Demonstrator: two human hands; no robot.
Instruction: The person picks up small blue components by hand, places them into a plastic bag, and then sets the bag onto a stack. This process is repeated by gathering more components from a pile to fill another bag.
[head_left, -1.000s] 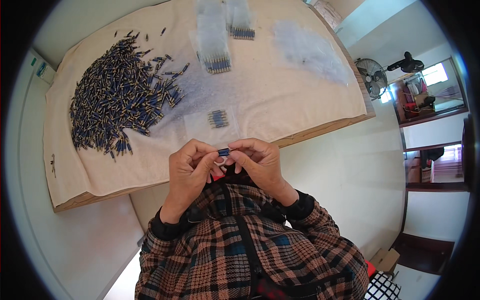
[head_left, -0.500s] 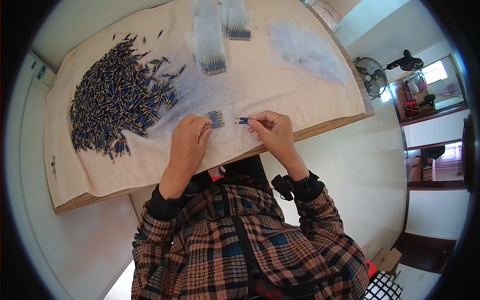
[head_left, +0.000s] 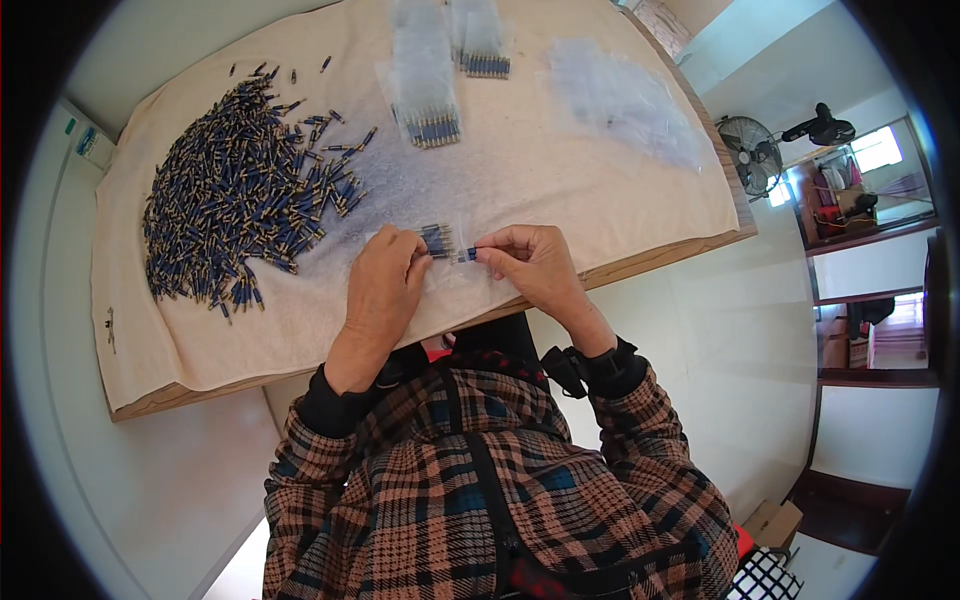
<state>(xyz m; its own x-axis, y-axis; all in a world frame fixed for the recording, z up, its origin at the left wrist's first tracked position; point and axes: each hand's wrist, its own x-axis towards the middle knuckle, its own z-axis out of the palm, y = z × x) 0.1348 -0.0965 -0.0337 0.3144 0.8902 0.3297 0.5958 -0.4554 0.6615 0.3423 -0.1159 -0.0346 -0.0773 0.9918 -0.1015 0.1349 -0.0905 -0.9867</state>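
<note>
Moved leftward, right fingers [head_left: 508,236] pinch half-hidden blue pieces [head_left: 471,255]; left fingers [head_left: 412,243]: grip unclear.

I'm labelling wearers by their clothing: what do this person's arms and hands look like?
Both the left hand and right hand are bare, without gloves. The sleeves are plaid in brownish orange and black with teal patches, ending in plain black cuffs. A black strap-like piece juts out beside the right cuff; its kind is unclear.
</note>
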